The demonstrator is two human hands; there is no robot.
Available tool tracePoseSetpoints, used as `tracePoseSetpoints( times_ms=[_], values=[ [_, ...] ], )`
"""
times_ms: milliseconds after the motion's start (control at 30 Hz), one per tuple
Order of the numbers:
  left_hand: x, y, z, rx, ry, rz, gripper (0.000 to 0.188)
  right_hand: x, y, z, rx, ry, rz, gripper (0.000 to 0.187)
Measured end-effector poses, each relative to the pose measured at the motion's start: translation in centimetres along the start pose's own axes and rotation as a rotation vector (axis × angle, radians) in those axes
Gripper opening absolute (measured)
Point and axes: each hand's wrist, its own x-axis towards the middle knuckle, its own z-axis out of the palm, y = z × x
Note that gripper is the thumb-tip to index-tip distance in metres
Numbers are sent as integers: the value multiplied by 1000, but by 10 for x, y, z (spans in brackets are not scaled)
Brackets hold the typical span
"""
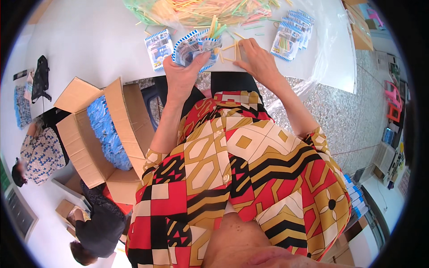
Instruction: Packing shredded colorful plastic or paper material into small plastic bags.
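Note:
My left hand is closed round a blue-and-white printed packet, its thumb across the front. The packet's striped top gapes, and a bunch of thin yellow and green sticks pokes up at its right side. Just to the right, my right hand rests on the white table, thumb and forefinger apart. Several loose yellow sticks lie at its fingertips. A flat packet of the same kind lies left of my left hand. More packets overlap in a pile beyond my right hand.
A clear plastic bag heaped with coloured sticks spreads across the far table. Left of me stands an open cardboard box full of blue packets. Two people are at the left. Clear plastic film hangs over the table's right edge.

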Motion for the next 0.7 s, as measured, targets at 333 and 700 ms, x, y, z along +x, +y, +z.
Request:
tracePoseSetpoints(
  times_ms=[333,700],
  values=[
    [-4,0,-1,-3,18,2,19,40,8,3,-119,-72,-239,15],
    [-6,-1,1,32,-31,-26,19,41,23,-1,-87,-53,-300,15]
  ],
)
